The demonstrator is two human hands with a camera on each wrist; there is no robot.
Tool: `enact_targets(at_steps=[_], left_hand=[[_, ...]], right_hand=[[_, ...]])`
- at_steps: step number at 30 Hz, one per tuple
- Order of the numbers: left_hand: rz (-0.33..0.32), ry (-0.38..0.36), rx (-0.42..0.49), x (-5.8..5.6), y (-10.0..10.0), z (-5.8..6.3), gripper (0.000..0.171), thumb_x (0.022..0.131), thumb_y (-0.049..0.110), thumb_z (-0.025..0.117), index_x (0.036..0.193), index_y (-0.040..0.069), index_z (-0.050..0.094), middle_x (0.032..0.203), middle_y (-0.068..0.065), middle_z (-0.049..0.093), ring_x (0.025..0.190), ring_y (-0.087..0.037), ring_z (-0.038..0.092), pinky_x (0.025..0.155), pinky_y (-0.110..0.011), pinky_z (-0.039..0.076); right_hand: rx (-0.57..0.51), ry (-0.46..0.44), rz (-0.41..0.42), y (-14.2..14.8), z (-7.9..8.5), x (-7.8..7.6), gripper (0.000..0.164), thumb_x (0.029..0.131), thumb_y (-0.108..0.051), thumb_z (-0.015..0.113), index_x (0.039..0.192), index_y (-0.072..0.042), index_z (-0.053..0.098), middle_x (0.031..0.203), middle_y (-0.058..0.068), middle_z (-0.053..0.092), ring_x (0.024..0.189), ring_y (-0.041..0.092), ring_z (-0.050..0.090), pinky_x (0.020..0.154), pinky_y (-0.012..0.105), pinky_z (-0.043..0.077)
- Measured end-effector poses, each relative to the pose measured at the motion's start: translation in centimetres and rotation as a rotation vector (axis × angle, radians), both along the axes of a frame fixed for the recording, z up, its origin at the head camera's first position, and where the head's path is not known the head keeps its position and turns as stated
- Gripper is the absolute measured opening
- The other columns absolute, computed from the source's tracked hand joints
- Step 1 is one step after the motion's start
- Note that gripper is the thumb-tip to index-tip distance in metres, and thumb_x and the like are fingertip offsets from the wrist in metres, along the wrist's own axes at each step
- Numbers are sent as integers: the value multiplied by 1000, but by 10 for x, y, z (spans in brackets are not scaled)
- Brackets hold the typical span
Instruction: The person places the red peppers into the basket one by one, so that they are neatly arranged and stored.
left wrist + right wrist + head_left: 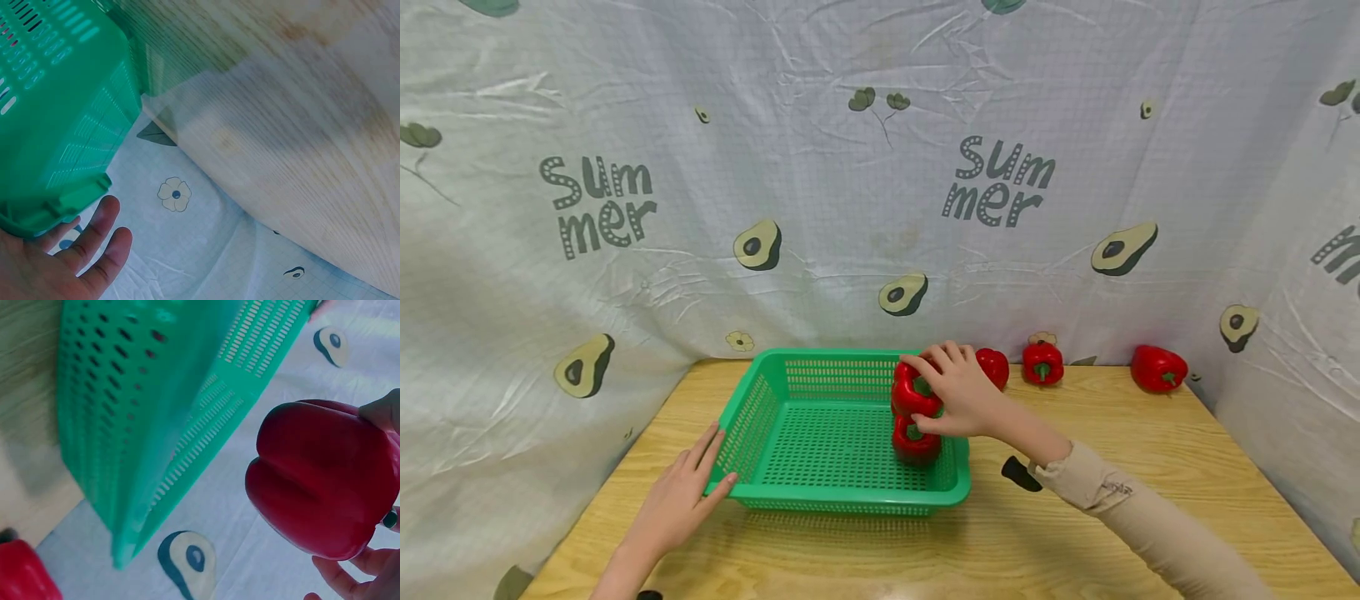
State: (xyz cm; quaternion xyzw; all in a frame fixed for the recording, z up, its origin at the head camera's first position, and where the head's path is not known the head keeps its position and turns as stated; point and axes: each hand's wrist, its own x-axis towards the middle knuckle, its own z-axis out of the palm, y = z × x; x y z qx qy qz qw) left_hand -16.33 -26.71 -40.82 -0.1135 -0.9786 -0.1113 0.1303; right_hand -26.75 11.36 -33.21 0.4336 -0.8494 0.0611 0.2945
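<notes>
So we've got a red pepper [908, 393] pinched between the thumb and fingers of the right hand [958, 393], up over the right end of the green basket [850, 494]. A second pepper [916, 445] sits inside at that same end, just below; we can't tell if the two touch. Our left hand [676, 496] has its fingers spread and fairly straight, against the basket's front left corner.

Room-wise, the basket's back rim is close to the curtain [820, 158] and its left side runs near the left edge of the wooden table [1112, 475]. Most of the basket floor left of the peppers is bare mesh, and there's a wide stretch of wood to the right. Three more peppers line the back edge: one [994, 367] partly behind the right hand, one [1042, 364] next along, one [1159, 369] by the far right corner.

As for text, the curtain reads "summer" twice in full, split over two lines, plus a cut-off bit far right. There's tiny print on the right sleeve [1150, 521], too small for us to read.
</notes>
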Motion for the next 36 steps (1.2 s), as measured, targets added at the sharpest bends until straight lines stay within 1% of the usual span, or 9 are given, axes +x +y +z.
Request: enact_targets(at_steps=[7,13,18,22,25,31,34,36], left_hand=[[0,-8,12,2,1,2,63,91,35,48,138,-3,29,143,-22,27,117,-43,41,88,-56,38],[0,-14,15,1,1,3,63,91,35,48,138,-4,28,143,-22,26,118,-43,40,89,-56,37],[-4,-15,13,1,1,2,63,91,34,48,138,-4,28,143,-23,26,117,-44,40,88,-56,38],[-7,-12,14,1,1,1,63,91,34,48,137,-4,29,142,-23,26,117,-45,41,88,-56,38],[-7,-4,18,1,2,1,63,91,33,49,137,-4,29,142,-23,27,117,-44,41,88,-56,38],[0,3,18,2,2,1,63,91,33,49,138,-3,29,142,-23,27,117,-44,40,88,-56,38],[3,-3,19,3,3,1,63,91,34,48,138,-3,29,143,-22,27,118,-43,40,88,-56,38],[5,-7,21,4,3,2,63,91,34,48,138,-3,29,143,-22,26,118,-43,40,88,-56,38]], right_hand=[[36,-73,-64,-25,7,-7,64,75,-44,59,129,-13,43,110,6,51,95,23,41,75,42,35],[81,-140,-134,-48,8,-20,64,77,-46,59,129,-13,43,110,7,51,95,25,41,74,43,33],[99,-183,-166,-66,6,-32,64,77,-48,59,128,-12,42,110,9,51,95,26,41,73,43,33],[128,-223,-199,-77,0,-41,64,77,-47,58,128,-12,41,110,10,51,95,26,41,72,42,31],[167,-265,-232,-83,-7,-47,66,76,-46,59,129,-13,39,111,10,50,98,27,41,75,44,31],[268,-385,-277,-91,-23,-54,70,78,-45,61,134,-14,34,120,10,46,111,30,39,87,55,30],[280,-427,-288,-92,-31,-57,69,79,-43,62,135,-16,33,124,11,46,116,32,38,93,59,28],[276,-440,-291,-92,-36,-59,69,79,-42,63,136,-18,32,125,10,46,117,32,38,93,60,27]])
